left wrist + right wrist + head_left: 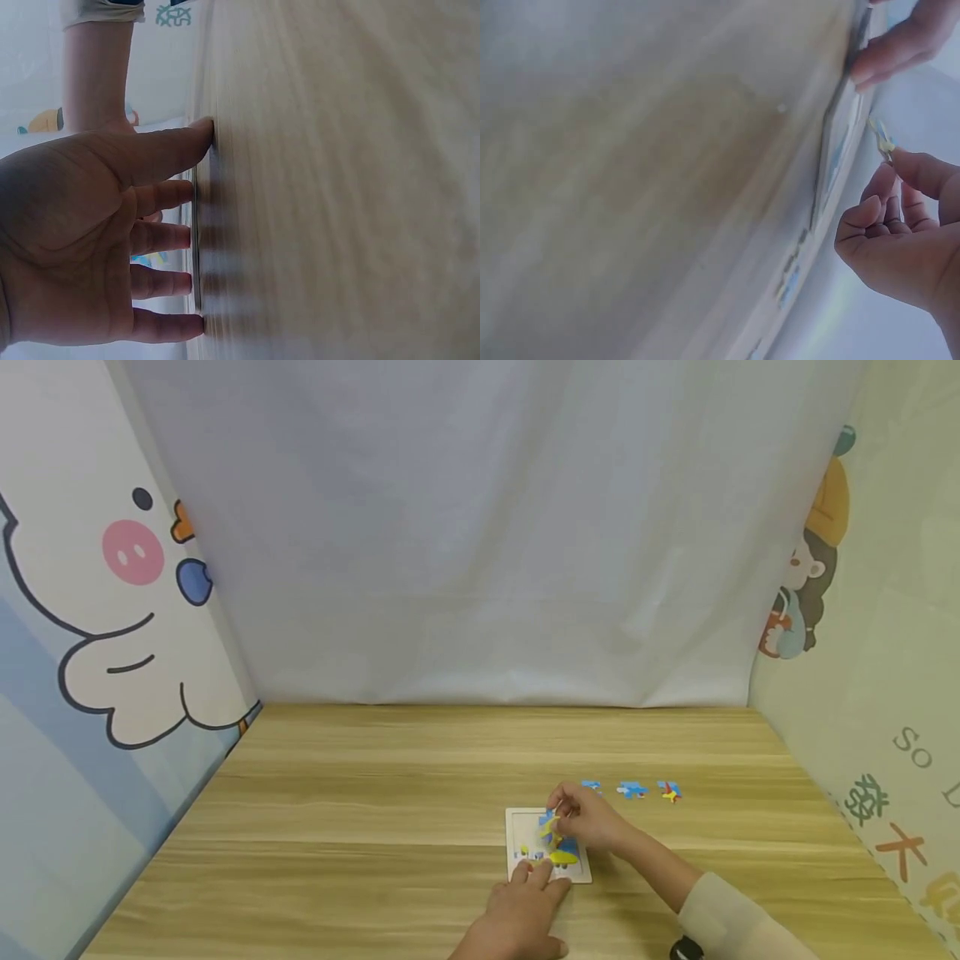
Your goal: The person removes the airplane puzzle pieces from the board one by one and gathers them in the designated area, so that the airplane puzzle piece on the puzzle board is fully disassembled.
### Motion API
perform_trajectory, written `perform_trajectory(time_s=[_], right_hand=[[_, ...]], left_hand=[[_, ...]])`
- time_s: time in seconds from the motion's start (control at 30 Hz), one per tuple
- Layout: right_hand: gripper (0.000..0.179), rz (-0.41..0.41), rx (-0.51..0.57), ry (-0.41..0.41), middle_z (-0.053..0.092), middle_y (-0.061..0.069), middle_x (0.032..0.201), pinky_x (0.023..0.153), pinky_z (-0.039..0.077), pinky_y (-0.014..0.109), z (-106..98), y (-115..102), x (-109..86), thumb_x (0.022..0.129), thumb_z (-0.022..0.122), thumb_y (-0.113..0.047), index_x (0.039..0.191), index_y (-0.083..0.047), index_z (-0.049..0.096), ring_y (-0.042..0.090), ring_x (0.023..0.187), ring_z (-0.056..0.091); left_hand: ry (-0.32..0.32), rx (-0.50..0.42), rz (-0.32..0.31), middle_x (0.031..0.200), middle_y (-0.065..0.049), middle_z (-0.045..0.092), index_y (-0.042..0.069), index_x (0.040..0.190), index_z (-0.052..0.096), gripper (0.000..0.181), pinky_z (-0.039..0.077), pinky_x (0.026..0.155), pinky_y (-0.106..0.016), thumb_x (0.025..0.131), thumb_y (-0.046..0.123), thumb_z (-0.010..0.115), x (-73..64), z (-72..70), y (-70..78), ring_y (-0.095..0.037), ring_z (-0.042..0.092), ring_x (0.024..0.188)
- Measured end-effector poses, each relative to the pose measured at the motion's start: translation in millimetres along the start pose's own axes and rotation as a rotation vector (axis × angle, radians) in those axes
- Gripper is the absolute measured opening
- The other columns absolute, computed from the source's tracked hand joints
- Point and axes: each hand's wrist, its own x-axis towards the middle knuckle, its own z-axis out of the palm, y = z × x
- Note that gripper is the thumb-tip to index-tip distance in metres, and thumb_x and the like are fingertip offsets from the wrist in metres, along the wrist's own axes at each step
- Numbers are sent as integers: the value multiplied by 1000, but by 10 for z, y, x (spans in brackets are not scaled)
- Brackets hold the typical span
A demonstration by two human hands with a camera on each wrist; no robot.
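A square puzzle board with a pale rim lies on the table. Its lower right part carries a yellow and blue puzzle section. My right hand is over the board's upper right, pinching a blue and yellow puzzle piece between thumb and fingertips. In the right wrist view the piece is tilted and held above the board. My left hand lies at the board's near edge, fingers straight and spread. Its fingertips are right at that edge, with the thumb down by the table.
Behind the board to the right, loose puzzle pieces lie in a row on the wooden table. A grey-white curtain hangs along the back edge. Printed panels stand at both sides. A black object shows beside the right sleeve.
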Motion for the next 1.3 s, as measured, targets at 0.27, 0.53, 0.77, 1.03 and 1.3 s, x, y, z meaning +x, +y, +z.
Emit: perform_trajectory(time_s=[0.27, 0.53, 0.77, 1.03, 1.3], right_hand=[[19, 28, 20, 5, 53, 6, 78, 57, 42, 24, -75, -121, -42, 83, 64, 2, 99, 2, 54, 18, 72, 49], [23, 37, 93, 5, 53, 6, 80, 63, 48, 29, -176, -53, -128, 85, 64, -3, 105, 3, 54, 19, 72, 51], [23, 51, 108, 31, 53, 8, 82, 68, 49, 32, -363, 56, -255, 87, 62, -3, 107, 4, 54, 20, 75, 51], [25, 85, 109, 61, 56, 10, 84, 70, 50, 35, -488, 140, -408, 87, 63, -6, 107, 6, 54, 22, 77, 54], [29, 116, 108, 102, 55, 10, 85, 64, 48, 32, -611, 229, -483, 87, 63, -7, 110, 8, 53, 21, 76, 53]], left_hand=[[22, 21, 10, 136, -2, 42, 21, 131, 52, 69, 47, 82, -46, 71, 44, 77, -2, 8, 5, -28, 39, 122], [-14, -65, 19, 137, -2, 40, 21, 130, 55, 64, 46, 85, -48, 73, 43, 74, -18, -34, -18, -30, 37, 124], [-3, -105, 25, 139, -1, 40, 24, 125, 59, 57, 38, 94, -51, 74, 44, 73, -38, -68, -20, -39, 35, 126], [42, -51, 50, 138, -4, 42, 22, 130, 53, 63, 39, 94, -50, 75, 47, 72, 8, -42, 52, -34, 37, 126], [34, -15, 44, 131, -7, 42, 14, 129, 51, 69, 42, 90, -41, 74, 50, 73, 76, -2, 121, -26, 38, 122]])
